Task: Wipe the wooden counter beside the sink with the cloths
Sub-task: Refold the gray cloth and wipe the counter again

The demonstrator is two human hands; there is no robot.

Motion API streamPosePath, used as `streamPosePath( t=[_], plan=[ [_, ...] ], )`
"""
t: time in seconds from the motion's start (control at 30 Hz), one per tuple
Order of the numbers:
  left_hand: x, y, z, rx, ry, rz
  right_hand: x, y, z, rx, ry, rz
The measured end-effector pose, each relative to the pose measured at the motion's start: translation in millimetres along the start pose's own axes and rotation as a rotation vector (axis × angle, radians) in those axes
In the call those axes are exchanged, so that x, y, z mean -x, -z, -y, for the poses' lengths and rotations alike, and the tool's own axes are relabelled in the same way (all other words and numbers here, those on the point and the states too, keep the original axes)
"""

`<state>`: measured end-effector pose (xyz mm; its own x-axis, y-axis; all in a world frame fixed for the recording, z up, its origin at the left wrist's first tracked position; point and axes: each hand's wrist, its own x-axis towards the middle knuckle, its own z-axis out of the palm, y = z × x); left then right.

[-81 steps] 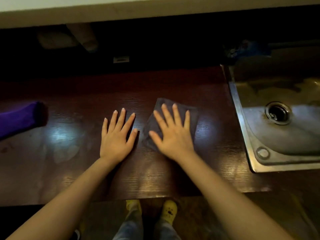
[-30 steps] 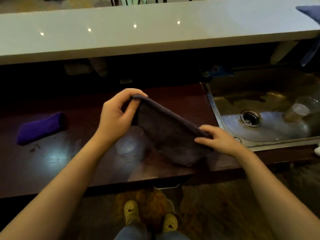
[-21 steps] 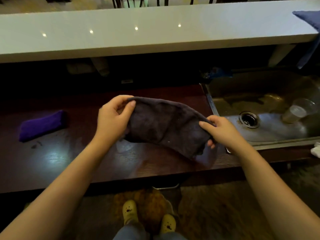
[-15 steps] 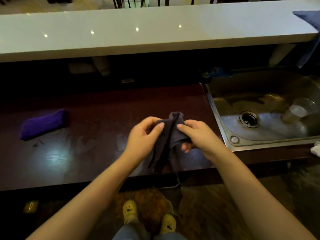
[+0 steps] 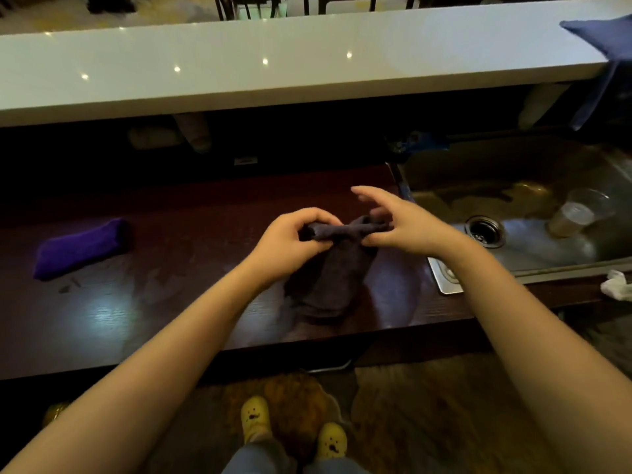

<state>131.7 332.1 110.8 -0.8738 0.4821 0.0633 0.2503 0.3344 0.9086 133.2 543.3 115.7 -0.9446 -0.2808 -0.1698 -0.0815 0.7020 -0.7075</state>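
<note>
A dark grey cloth [image 5: 330,278] hangs bunched above the dark wooden counter [image 5: 164,302], its lower part resting near the counter's front edge. My left hand [image 5: 290,242] pinches its top edge on the left. My right hand [image 5: 407,227] grips the same edge on the right with thumb and lower fingers, the index finger raised. A folded purple cloth [image 5: 80,248] lies on the counter far to the left. The steel sink [image 5: 533,254] sits just right of my hands.
A clear plastic cup [image 5: 574,213] lies in the sink by the drain [image 5: 485,230]. A white upper counter [image 5: 273,70] runs across the back with a blue cloth [image 5: 605,39] draped at its right end. A crumpled white scrap [image 5: 617,285] sits at the right edge.
The cloth was flat under my right hand, then lifted and spread between both hands, then gathered. Now the hands hold its bunched top edge slightly apart and higher, with the rest hanging down.
</note>
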Motion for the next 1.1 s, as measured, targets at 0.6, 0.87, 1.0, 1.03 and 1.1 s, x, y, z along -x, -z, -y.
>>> streamPosePath(
  t=[0.6, 0.87, 1.0, 1.03, 1.1],
  plan=[
    [51.2, -81.2, 103.3, -0.343, 0.034, 0.5, 63.8, -101.5, -78.6, 0.359, -0.065, -0.048],
    [47.8, -16.1, 131.6, -0.301, 0.065, -0.108, 19.6, -160.3, -89.5, 0.604, 0.019, -0.041],
    [35.4, 18.4, 165.6, -0.733, 0.219, -0.162, 20.2, -156.6, -99.2, 0.658, 0.022, -0.076],
    [33.2, 23.3, 174.6, -0.806, 0.251, -0.143, 19.3, -154.9, -104.1, 0.667, 0.011, -0.086],
    [28.5, 31.5, 189.4, -0.89, 0.306, -0.129, 16.1, -149.0, -111.5, 0.671, -0.022, -0.113]
  ],
)
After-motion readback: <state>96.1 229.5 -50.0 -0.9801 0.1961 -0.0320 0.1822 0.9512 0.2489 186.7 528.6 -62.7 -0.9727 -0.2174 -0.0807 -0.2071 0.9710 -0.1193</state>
